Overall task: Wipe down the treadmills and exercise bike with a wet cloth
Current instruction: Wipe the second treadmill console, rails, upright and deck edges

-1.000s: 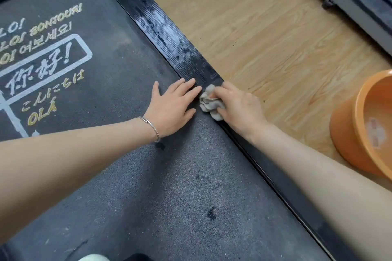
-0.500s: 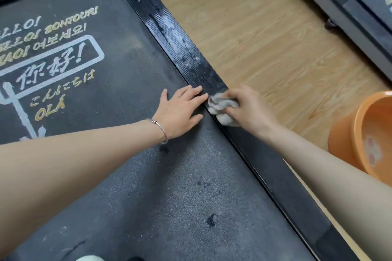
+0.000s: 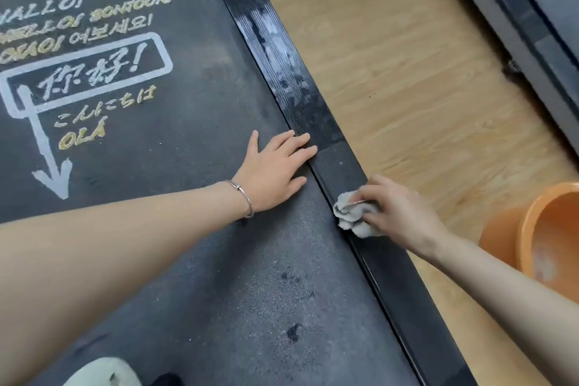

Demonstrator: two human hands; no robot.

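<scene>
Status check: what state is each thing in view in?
Cloth, bunched up, pressed on the side rail.
Right hand, gripping the cloth.
Left hand, flat on the belt, fingers straight.
Side rail, whitish streaks on its far stretch.
Belt, dark spots.
Basin, upright on the floor.

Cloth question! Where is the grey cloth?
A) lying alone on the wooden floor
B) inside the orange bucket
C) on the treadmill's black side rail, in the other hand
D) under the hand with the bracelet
C: the right hand grips the grey cloth and presses it on the black side rail, while the left hand, the one with the bracelet, lies flat on the belt holding nothing.
</scene>
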